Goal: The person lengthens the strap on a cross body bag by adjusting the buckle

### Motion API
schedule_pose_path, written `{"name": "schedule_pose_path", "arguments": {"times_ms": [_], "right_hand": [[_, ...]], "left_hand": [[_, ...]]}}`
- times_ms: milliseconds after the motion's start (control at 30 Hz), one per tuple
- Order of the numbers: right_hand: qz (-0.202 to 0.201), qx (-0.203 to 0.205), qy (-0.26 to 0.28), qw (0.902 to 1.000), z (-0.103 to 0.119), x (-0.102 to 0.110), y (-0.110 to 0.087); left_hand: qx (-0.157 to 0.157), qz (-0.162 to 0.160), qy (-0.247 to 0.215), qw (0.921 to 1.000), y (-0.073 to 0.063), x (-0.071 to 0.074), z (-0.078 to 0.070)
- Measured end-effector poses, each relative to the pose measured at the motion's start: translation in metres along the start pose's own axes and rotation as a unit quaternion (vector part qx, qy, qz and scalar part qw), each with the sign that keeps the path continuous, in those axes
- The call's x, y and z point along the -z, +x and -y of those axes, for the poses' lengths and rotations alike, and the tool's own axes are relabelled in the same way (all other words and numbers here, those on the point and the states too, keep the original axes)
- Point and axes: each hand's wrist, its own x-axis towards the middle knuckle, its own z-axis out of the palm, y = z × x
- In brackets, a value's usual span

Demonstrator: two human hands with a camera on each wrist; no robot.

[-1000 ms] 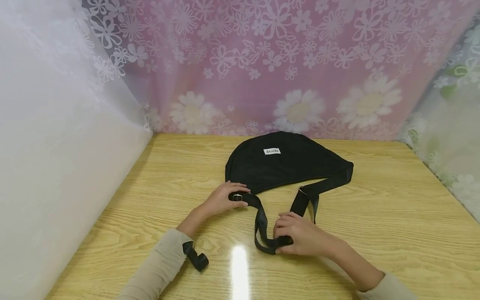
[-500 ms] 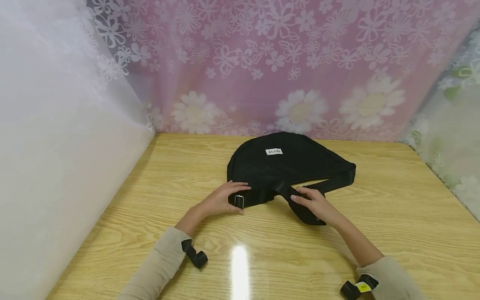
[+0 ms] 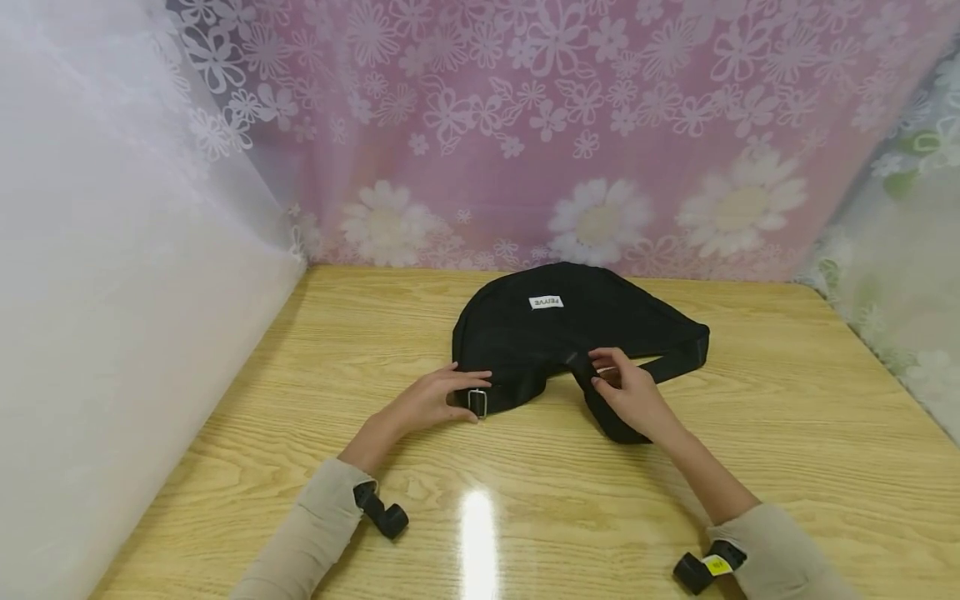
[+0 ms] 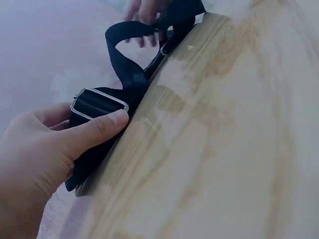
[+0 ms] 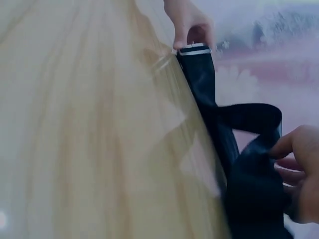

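A black crescent-shaped bag [image 3: 517, 321] with a small white label [image 3: 546, 302] lies flat near the back of the wooden table. My left hand [image 3: 427, 402] holds the strap at the bag's left corner, fingers on its far side. Its thumb touches the metal slide buckle [image 4: 99, 103], which also shows in the head view. Over the bag's lower edge, my right hand [image 3: 633, 398] pinches the black strap [image 5: 256, 159], which bends up in a raised loop. A wide stretch of it hangs below that hand. The right wrist view is slightly blurred there.
The wooden table [image 3: 525, 517] has a bright light reflection near its front. Behind it hangs a pink flowered curtain [image 3: 480, 125], with a pale sheet [image 3: 135, 250] along the left. Black camera mounts [image 3: 386, 512] stick out from both sleeves.
My right hand has carried the strap up from the table's front toward the bag's lower edge, then shifted its fingers slightly. My left hand has stayed by the buckle.
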Motion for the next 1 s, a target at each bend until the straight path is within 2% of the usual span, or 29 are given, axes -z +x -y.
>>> {"name": "schedule_pose_path", "arguments": {"times_ms": [100, 167, 233, 300, 367, 400, 433, 533, 633, 767, 1000], "right_hand": [[-0.051, 0.077, -0.052, 0.9944, 0.014, -0.006, 0.001], [-0.081, 0.152, -0.093, 0.9807, 0.025, -0.012, 0.002], [-0.093, 0.241, -0.132, 0.9572, 0.037, -0.019, 0.005], [-0.086, 0.327, -0.166, 0.9264, 0.047, -0.029, 0.009], [-0.057, 0.376, -0.194, 0.9042, 0.057, -0.039, 0.012], [-0.038, 0.384, -0.206, 0.8995, 0.060, -0.045, 0.013], [-0.018, 0.383, -0.215, 0.8984, 0.062, -0.050, 0.014], [0.033, 0.354, -0.227, 0.9065, 0.065, -0.065, 0.016], [0.049, 0.352, -0.232, 0.9054, 0.062, -0.075, 0.020], [0.036, 0.369, -0.246, 0.8953, 0.059, -0.086, 0.023], [-0.011, 0.359, -0.259, 0.8968, 0.055, -0.102, 0.026]], "left_hand": [[0.016, 0.001, -0.014, 0.9998, 0.000, 0.000, 0.001], [0.030, 0.001, -0.019, 0.9994, 0.000, 0.000, 0.001], [0.038, 0.002, -0.023, 0.9990, 0.000, 0.000, 0.002], [0.042, 0.002, -0.023, 0.9988, 0.000, -0.001, 0.002], [0.045, 0.001, -0.022, 0.9987, 0.000, -0.001, 0.003], [0.046, 0.000, -0.021, 0.9987, 0.001, -0.001, 0.003], [0.047, -0.001, -0.019, 0.9987, 0.001, -0.001, 0.004], [0.060, -0.006, -0.028, 0.9978, 0.001, -0.002, 0.004], [0.099, -0.010, -0.056, 0.9935, 0.000, -0.004, 0.005], [0.151, -0.018, -0.098, 0.9835, -0.001, -0.007, 0.008], [0.181, -0.031, -0.119, 0.9758, -0.002, -0.007, 0.010]]}}
